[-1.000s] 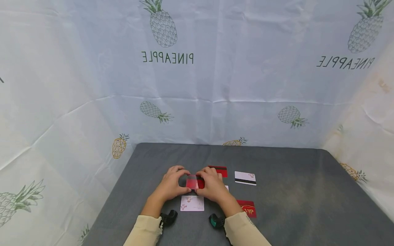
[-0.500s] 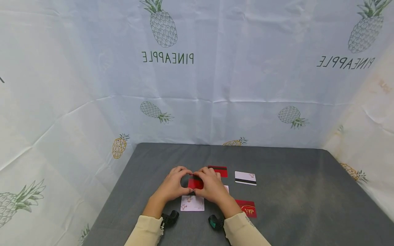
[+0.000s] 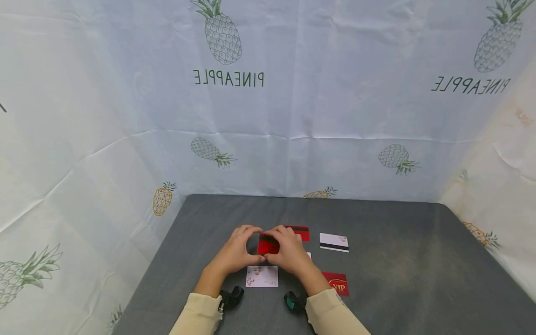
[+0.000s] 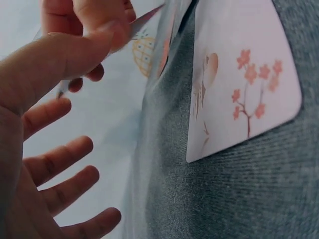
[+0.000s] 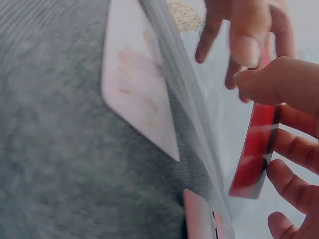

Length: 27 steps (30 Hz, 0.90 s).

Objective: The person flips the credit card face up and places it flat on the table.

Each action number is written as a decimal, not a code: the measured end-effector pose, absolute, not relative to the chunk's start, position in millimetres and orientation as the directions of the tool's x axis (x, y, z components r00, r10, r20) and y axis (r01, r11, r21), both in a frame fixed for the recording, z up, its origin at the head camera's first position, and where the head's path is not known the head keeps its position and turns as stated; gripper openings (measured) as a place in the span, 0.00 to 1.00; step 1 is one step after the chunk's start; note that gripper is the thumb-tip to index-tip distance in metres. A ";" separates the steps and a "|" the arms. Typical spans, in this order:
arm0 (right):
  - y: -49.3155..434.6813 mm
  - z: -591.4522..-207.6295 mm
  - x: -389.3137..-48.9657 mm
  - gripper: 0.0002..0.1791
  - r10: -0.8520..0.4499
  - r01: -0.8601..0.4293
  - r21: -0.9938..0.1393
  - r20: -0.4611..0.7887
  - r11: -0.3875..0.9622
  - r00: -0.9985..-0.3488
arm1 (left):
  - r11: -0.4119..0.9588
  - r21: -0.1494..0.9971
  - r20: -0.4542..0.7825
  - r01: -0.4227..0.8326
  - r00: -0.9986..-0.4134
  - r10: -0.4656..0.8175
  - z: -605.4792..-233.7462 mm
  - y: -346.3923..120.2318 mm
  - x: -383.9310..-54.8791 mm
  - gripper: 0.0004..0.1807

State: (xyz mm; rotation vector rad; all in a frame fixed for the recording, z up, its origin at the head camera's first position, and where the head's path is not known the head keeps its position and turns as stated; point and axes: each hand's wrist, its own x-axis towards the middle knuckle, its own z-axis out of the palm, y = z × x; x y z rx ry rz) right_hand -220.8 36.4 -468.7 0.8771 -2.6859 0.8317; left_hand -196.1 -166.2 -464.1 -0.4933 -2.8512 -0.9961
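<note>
A red card with a black stripe is up between my two hands, over the table. My right hand holds it by its edges, thumb on the near side and fingers on the far side. Thumb and index finger of my left hand curve round to its left corners. The left hand's other fingers are spread off the card. In the right wrist view the red card stands tilted, its upper part hidden by the thumbs. Just below the hands lies a white card with pink blossoms.
Another red card with a black stripe lies behind the right hand. To the right are a white striped card and a red VIP card. A further pale card is mostly covered by the right hand. Pineapple-print cloth surrounds the grey table.
The red card has turned between my fingers: blurred and pale on its left part one second ago, it now shows its black stripe at the far edge. Both hands stay nearly in place.
</note>
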 end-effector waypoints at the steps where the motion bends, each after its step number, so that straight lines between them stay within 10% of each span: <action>1: 37.0 -468.2 -221.0 0.29 -0.473 -0.585 -0.486 0.343 0.650 -0.811 | 0.734 0.600 0.168 0.317 -0.947 0.273 -463.8 -166.1 -195.8 0.36; 17: 39.5 -458.4 -219.3 0.29 -0.499 -0.427 -0.847 0.233 0.318 -0.835 | 0.704 0.618 0.155 0.349 -0.933 0.326 -466.3 -162.0 -196.4 0.40; 27: 42.1 -462.0 -223.3 0.29 -0.481 -0.449 -0.829 0.260 0.334 -0.837 | 0.698 0.639 0.157 0.323 -0.943 0.293 -465.8 -165.3 -194.9 0.33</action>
